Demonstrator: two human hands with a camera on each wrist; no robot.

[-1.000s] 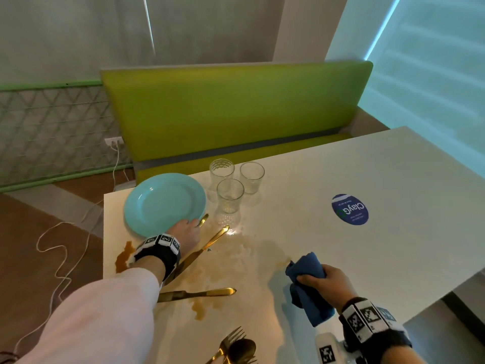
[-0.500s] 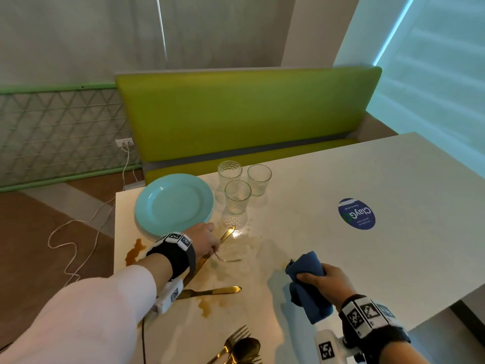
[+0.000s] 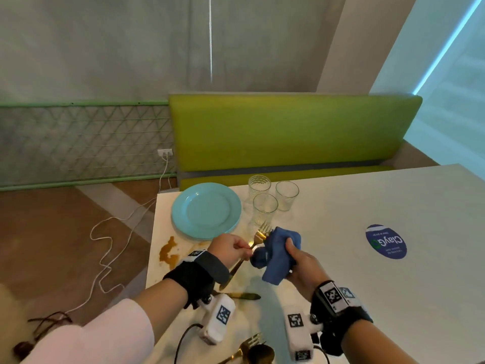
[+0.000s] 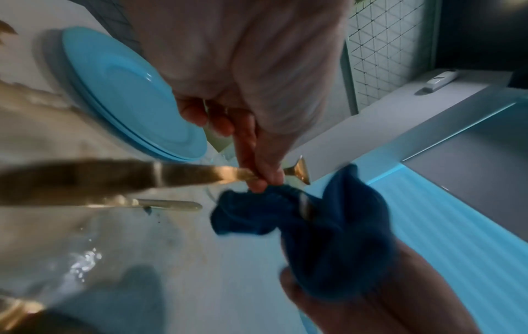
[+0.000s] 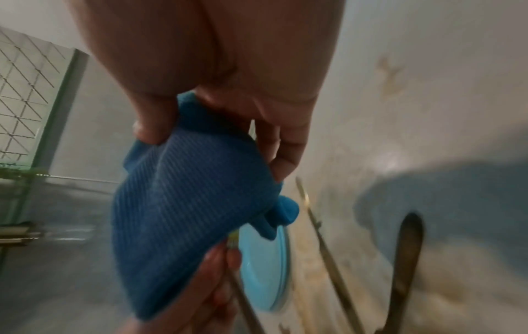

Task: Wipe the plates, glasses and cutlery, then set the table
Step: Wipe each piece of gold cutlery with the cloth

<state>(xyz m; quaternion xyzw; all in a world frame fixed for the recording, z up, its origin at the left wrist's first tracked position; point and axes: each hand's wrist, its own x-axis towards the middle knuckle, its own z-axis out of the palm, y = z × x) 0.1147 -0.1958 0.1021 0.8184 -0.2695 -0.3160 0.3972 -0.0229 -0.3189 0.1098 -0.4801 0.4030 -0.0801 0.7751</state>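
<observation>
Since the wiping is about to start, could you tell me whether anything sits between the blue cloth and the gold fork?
Nothing visible: the blue ribbed cloth in the right hand already meets the gold metal fork pinched by the left hand.

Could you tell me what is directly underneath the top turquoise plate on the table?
The turquoise plate rests on at least one more plate like it, whose rim shows at its edge. How many are stacked, and the table beneath them, is hidden.
</observation>
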